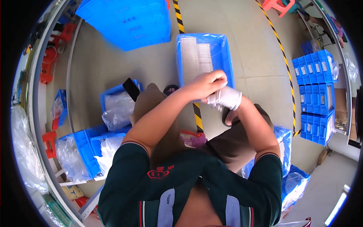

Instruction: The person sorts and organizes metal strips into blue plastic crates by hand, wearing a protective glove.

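Before me on the floor stands a blue crate [231, 64] lined with clear plastic. Two long rows of thin, pale, closely stacked pieces [190, 56] lie in it. My bare left hand [206, 84] is over the crate's near end, its fingers curled in; whatever they may hold is hidden. Just below and right of it, my right hand [226, 99] wears a white glove and touches the left hand. The gloved fingers point left, partly covered by the left hand and blurred, so their grip is unclear.
Blue crates [132, 26] are stacked at the far left. More blue crates [314, 98] stand at the right. Plastic-lined crates [85, 153] sit beside my left arm. A phone [131, 89] lies by my left knee. Yellow-black tape [198, 119] marks the floor.
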